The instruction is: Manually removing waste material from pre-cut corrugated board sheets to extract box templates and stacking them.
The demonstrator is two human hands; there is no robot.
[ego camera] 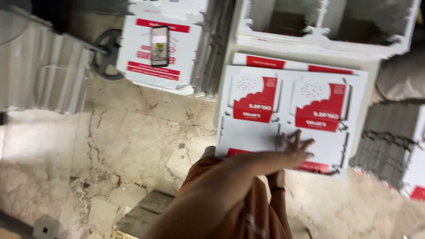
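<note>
No clamp is seen: one hand (297, 149) is laid flat with fingers spread on the white-and-red printed card sheet (290, 113); which hand it is cannot be told, and the other is hidden. Leftward, a phone (160, 45) rests on a second card stack (155, 48), well apart. The sheet extends away from the hand, its long axis left-right, atop the stack (248, 59).

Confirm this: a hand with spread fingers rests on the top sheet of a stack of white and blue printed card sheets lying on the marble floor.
Not quite. In the head view the hand rests with spread fingers on the top sheet, but the print is red, not blue. The stack does lie on the marble floor.
</note>
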